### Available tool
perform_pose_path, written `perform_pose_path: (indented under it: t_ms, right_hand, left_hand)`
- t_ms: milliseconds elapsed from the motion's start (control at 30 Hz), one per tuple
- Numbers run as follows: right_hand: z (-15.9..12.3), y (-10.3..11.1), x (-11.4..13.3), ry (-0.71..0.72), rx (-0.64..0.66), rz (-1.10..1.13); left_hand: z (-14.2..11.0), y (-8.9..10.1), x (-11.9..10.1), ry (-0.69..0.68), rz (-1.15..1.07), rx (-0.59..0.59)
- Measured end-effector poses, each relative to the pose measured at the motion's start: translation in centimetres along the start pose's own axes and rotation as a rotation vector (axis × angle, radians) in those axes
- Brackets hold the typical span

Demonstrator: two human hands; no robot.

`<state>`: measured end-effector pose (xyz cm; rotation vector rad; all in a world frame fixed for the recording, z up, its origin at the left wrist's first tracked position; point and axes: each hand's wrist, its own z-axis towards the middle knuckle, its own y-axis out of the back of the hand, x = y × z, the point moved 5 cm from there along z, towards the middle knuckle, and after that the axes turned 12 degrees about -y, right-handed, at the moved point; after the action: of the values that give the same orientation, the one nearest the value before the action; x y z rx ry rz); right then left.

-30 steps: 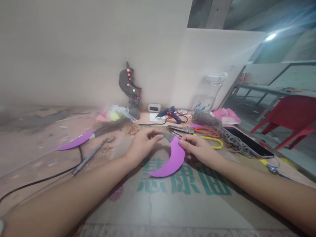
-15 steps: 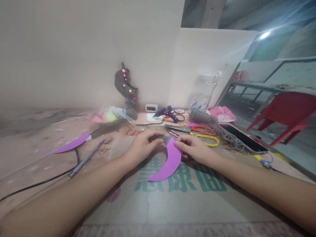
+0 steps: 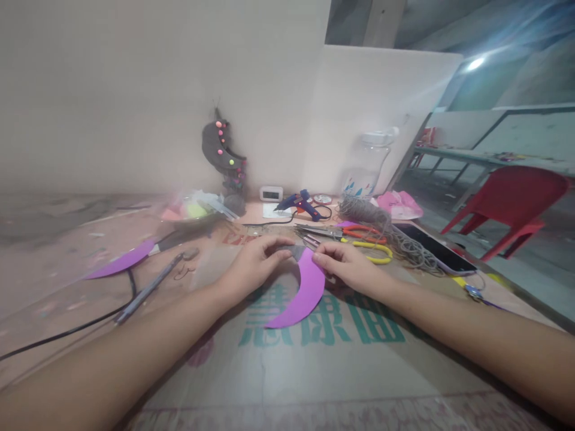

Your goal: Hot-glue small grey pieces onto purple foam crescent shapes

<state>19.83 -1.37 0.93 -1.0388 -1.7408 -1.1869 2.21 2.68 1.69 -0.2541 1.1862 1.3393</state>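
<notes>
A purple crescent cutout (image 3: 309, 288) is held up between my hands over a printed cardboard sheet (image 3: 287, 374). Its upper end is covered in a grey wrapping (image 3: 297, 252), probably yarn. My left hand (image 3: 263, 262) is closed, thumb and fingers pinching at the grey end. At the crescent's upper right edge, my right hand (image 3: 342, 266) pinches with thumb and forefinger; its other fingers are curled and partly hidden. The crescent's lower tip points down and left.
Behind my hands lie orange-handled scissors (image 3: 363, 232), yellow-handled scissors (image 3: 375, 251), a blue glue gun (image 3: 300, 205) and grey yarn (image 3: 415, 248). A phone (image 3: 433, 248) is at right. Left are a pen (image 3: 150, 290) and another purple cutout (image 3: 123, 261). A decorated grey crescent (image 3: 217, 145) hangs behind.
The view has shifted slightly, so everything sits a little further left. Both hands keep their pinch on the crescent, with hardly any other movement visible.
</notes>
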Motion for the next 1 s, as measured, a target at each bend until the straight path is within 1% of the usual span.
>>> perform_pose_path:
  t_ms: [200, 400, 467, 567, 600, 633, 733, 800, 867, 1000]
  right_hand:
    - [-0.1, 0.0, 0.1, 0.031, 0.002, -0.008]
    - [-0.1, -0.1, 0.1, 0.016, 0.000, -0.019]
    - [-0.2, 0.1, 0.4, 0.062, -0.035, 0.002]
    - [-0.5, 0.7, 1.0, 0.179, -0.138, 0.012]
    - [-0.5, 0.7, 1.1, 0.209, -0.147, 0.012]
    - [-0.5, 0.7, 1.2, 0.236, -0.135, 0.019]
    - [-0.4, 0.4, 1.1, 0.321, -0.035, 0.057]
    - [-0.2, 0.0, 1.0, 0.351, 0.011, 0.052]
    - [0.0, -0.2, 0.9, 0.342, 0.019, 0.034]
    - [0.2, 0.0, 0.7, 0.261, -0.036, 0.009]
  left_hand:
    - [0.0, -0.2, 0.3, 0.020, -0.049, 0.022]
    - [0.0, -0.3, 0.6, 0.055, -0.117, 0.036]
    - [0.0, -0.4, 0.7, 0.065, -0.139, 0.038]
    - [0.0, -0.5, 0.8, 0.072, -0.155, 0.059]
    - [0.0, -0.6, 0.8, 0.071, -0.158, 0.068]
    - [-0.1, -0.7, 0.8, 0.069, -0.162, 0.078]
    - [-0.1, -0.8, 0.7, 0.062, -0.173, 0.099]
    - [-0.1, -0.8, 0.6, 0.061, -0.165, 0.114]
    - [-0.2, -0.8, 0.6, 0.071, -0.158, 0.126]
    - [-0.1, -0.9, 0.8, 0.088, -0.200, 0.136]
